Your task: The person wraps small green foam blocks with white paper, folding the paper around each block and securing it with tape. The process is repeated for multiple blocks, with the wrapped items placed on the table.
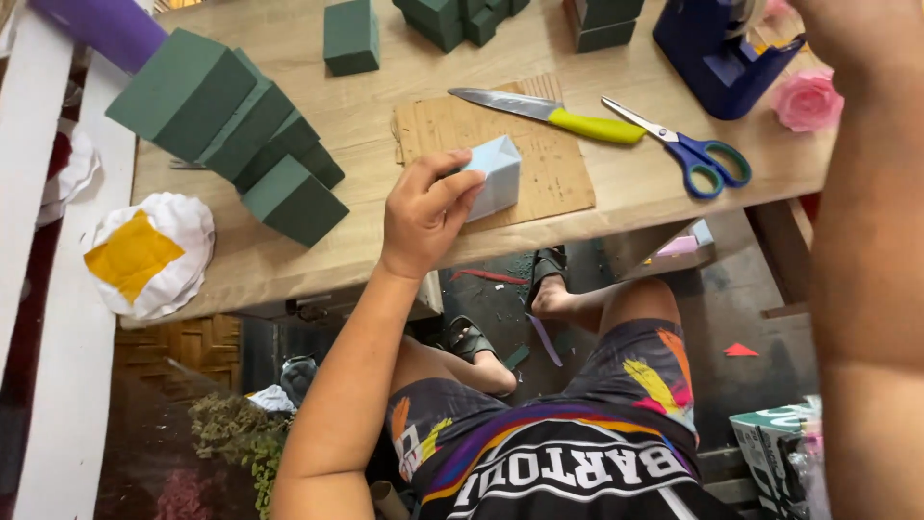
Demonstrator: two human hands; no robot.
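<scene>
Two hands are in view. The left hand (423,217) is curled around a small pale blue wrapped block (494,175), with thumb and fingers gripping its left side; the block rests on a brown cardboard sheet (553,173) near the front edge of the wooden worktop (289,255). The right hand (847,34) is raised at the far right corner of the worktop, largely cut off by the picture edge, so its grip cannot be determined. A knife with a yellow handle (549,116) lies across the far edge of the cardboard sheet, blade pointing left. Blue-handled scissors (688,149) lie just beside the knife handle, toward the right edge. A blue tape dispenser (717,48) stands at the far right, with a pink paper rose (807,100) close beside it. A row of dark green foam blocks (236,125) leans along the left side of the worktop, and further green blocks (351,37) stand along the far edge. A white paper flower with a yellow centre (149,252) hangs over the left front corner.
</scene>
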